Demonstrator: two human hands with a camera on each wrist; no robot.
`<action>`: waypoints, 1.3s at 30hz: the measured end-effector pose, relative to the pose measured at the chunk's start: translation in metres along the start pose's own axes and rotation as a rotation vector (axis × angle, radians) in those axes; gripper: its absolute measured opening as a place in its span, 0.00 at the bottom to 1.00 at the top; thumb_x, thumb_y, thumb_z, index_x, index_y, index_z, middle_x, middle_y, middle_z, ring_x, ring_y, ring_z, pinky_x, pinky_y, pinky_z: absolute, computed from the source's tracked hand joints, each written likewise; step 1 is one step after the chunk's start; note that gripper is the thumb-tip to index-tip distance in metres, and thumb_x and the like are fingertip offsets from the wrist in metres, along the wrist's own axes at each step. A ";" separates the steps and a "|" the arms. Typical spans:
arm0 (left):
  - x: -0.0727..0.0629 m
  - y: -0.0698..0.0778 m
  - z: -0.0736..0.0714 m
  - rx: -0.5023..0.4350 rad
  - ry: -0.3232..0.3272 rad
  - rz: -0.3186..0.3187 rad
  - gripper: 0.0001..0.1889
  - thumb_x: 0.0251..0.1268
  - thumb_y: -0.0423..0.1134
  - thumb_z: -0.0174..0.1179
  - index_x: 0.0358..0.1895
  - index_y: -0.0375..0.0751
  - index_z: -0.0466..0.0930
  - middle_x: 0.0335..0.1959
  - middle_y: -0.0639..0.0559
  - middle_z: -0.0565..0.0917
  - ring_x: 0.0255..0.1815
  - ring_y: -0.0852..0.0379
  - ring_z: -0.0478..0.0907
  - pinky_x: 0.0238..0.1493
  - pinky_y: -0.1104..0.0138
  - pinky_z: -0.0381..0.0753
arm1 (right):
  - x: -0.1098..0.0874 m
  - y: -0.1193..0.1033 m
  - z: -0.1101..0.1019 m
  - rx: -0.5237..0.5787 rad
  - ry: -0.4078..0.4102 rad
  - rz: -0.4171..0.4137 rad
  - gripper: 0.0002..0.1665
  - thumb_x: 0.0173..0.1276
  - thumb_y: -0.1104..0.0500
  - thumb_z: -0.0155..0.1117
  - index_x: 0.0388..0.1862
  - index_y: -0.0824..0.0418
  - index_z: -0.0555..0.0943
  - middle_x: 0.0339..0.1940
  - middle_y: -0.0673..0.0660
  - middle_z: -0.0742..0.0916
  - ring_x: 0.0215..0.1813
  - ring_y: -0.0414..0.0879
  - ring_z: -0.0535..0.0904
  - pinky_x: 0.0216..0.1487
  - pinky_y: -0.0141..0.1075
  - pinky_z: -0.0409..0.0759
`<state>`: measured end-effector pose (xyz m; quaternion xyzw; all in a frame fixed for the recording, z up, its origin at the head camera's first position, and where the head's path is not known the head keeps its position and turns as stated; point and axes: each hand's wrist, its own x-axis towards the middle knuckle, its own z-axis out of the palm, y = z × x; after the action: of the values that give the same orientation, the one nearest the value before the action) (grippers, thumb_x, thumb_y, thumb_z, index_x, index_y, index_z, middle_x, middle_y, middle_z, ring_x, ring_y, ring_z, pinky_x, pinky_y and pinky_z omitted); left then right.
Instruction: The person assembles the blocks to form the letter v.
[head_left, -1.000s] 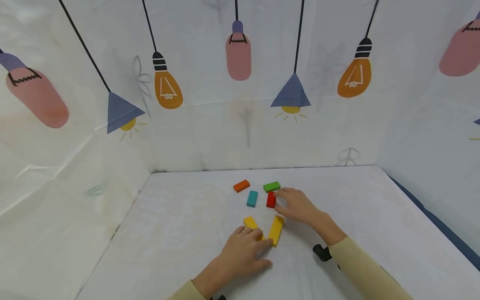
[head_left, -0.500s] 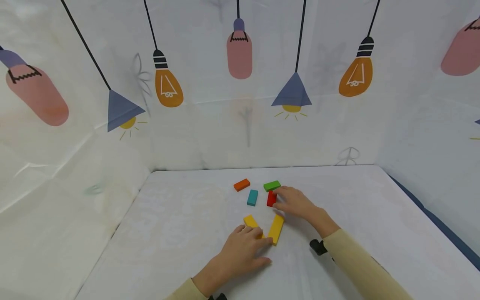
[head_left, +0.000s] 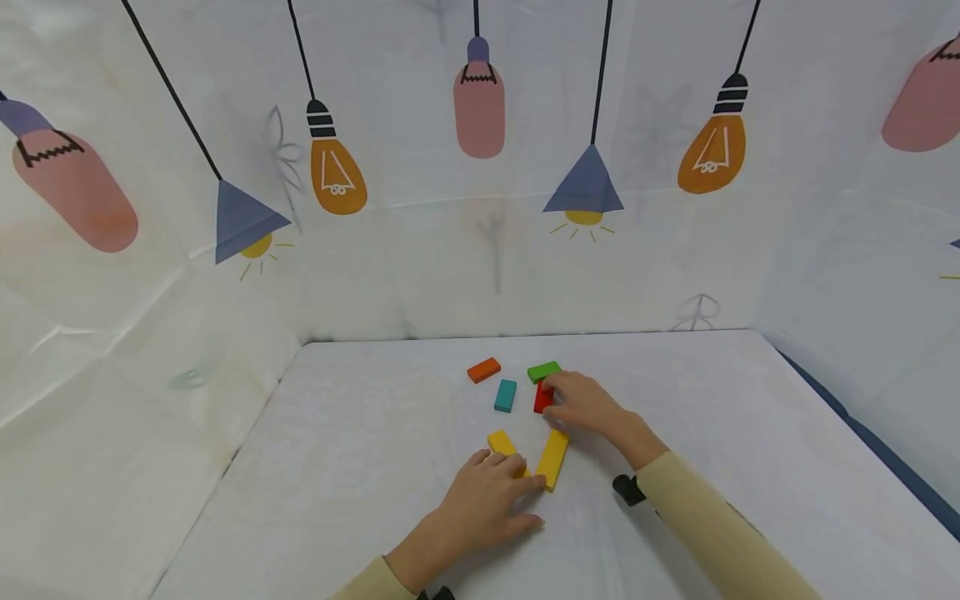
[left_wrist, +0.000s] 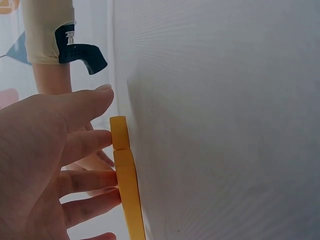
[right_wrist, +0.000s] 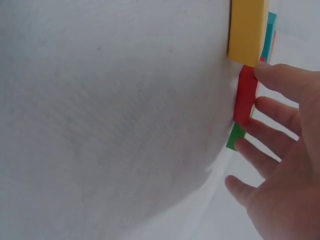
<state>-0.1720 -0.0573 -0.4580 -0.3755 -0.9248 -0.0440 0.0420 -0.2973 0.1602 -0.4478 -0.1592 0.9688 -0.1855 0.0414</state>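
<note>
My left hand point(head_left: 486, 502) rests its fingertips on two yellow blocks in the head view. One yellow block point(head_left: 501, 442) is partly under the fingers; the other yellow block point(head_left: 552, 460) slants beside it, under the index fingertip. In the left wrist view the fingers point(left_wrist: 90, 182) lie fairly straight on the yellow blocks point(left_wrist: 129, 195), thumb raised off them. My right hand point(head_left: 588, 407) pinches a red block point(head_left: 542, 400) between thumb and fingers, near its two ends. The red block point(right_wrist: 246, 95) lies flat on the table, its far end close to a green block point(head_left: 543, 372).
A teal block point(head_left: 505, 396) and an orange block point(head_left: 483, 370) lie left of the red one. All blocks are on a white-covered table point(head_left: 360, 433). A pale sheet point(head_left: 420, 258) printed with lamps and bulbs hangs behind. Each wrist carries a dark mount point(head_left: 628, 490).
My right hand has moved slightly left and now covers more of the red block. The left hand and the yellow blocks stay as they were.
</note>
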 end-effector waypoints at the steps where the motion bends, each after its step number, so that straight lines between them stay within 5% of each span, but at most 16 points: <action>1: 0.000 0.000 0.000 -0.001 0.000 0.000 0.24 0.62 0.65 0.61 0.61 0.69 0.79 0.50 0.59 0.81 0.51 0.57 0.78 0.62 0.51 0.76 | 0.001 0.000 0.000 0.002 -0.002 0.001 0.23 0.62 0.52 0.71 0.55 0.57 0.80 0.51 0.54 0.85 0.47 0.47 0.75 0.58 0.46 0.81; 11: 0.001 0.001 0.000 -0.031 -0.023 -0.011 0.24 0.62 0.64 0.61 0.62 0.69 0.78 0.52 0.59 0.81 0.52 0.57 0.78 0.62 0.50 0.76 | 0.004 0.002 -0.001 -0.068 0.002 -0.029 0.23 0.62 0.51 0.71 0.54 0.57 0.81 0.48 0.53 0.86 0.45 0.47 0.75 0.54 0.43 0.81; 39: 0.003 0.001 -0.001 -0.019 -0.040 -0.028 0.24 0.62 0.66 0.61 0.61 0.70 0.78 0.52 0.59 0.81 0.52 0.57 0.77 0.62 0.51 0.76 | 0.005 0.012 -0.006 -0.028 0.005 -0.017 0.24 0.60 0.48 0.71 0.54 0.53 0.81 0.49 0.51 0.85 0.45 0.46 0.75 0.51 0.41 0.81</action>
<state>-0.1733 -0.0543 -0.4569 -0.3635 -0.9303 -0.0459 0.0195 -0.3061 0.1717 -0.4466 -0.1676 0.9699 -0.1730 0.0350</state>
